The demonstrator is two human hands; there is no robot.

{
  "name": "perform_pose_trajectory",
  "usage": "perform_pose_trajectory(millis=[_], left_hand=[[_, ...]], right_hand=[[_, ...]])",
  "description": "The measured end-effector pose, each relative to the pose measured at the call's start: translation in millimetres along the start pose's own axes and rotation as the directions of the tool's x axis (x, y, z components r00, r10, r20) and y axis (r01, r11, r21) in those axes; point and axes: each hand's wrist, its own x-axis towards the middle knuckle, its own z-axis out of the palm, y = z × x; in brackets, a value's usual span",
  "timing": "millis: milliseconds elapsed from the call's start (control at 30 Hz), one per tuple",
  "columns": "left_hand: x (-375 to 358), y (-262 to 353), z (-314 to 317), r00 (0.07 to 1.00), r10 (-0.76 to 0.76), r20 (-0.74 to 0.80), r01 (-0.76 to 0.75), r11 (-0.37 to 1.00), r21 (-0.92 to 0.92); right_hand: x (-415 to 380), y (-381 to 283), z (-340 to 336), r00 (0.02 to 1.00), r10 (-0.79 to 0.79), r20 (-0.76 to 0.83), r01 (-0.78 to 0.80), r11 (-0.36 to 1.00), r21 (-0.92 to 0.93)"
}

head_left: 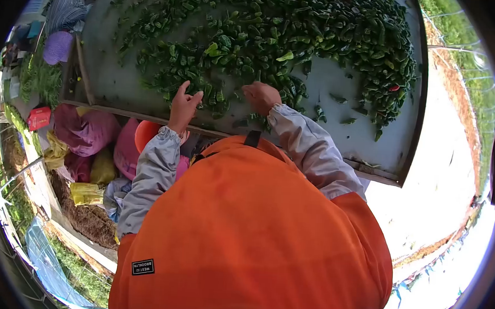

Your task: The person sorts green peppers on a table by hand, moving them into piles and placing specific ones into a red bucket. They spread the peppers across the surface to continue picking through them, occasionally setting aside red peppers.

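Many small green peppers [276,30] lie spread over a grey sorting table [330,75], thickest along the far side and at the right. My left hand [184,106] is over the near edge of the pile, thumb and forefinger apart, with nothing visible between them. To its right, my right hand [262,96] is low among the peppers with its fingers curled in; whatever they may hold is hidden. A pale green pepper [286,56] lies just beyond the right hand. One red pepper [395,88] shows in the heap at the right.
A raised wooden rim [148,117] borders the table's near side. Below it at the left are an orange bucket [145,135], pink sacks [86,129] and a yellow bag [87,193]. A purple bundle [57,48] sits by the table's left end.
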Motion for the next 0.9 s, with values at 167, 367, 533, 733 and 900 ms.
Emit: perform_pose_trajectory(millis=[167, 367, 533, 733, 900], left_hand=[[-20.3, -5.4, 10.2, 0.992, -0.081, 0.092, 0.094, 0.984, -0.149], [-34.5, -41.8, 17.6, 0.985, -0.074, 0.157, 0.101, 0.981, -0.168], [-31.8, -34.6, 18.5, 0.975, -0.082, 0.205, 0.129, 0.965, -0.227], [-34.3, 12.0, 27.2, 0.961, -0.037, 0.274, 0.119, 0.949, -0.291], [-31.8, 38.8, 42.4, 0.931, 0.124, 0.343, -0.045, 0.972, -0.229]], right_hand=[[34.0, -9.0, 16.5, 0.965, -0.26, -0.009, 0.218, 0.824, -0.523], [29.6, -8.4, 20.1, 0.943, -0.312, 0.118, 0.313, 0.709, -0.632], [29.1, 4.8, 24.4, 0.968, -0.202, -0.147, 0.148, 0.938, -0.314], [6.5, -24.3, -18.1, 0.939, 0.283, 0.194, -0.293, 0.372, 0.881], [-18.4, -42.6, -28.9, 0.946, 0.131, 0.297, -0.278, -0.146, 0.949]])
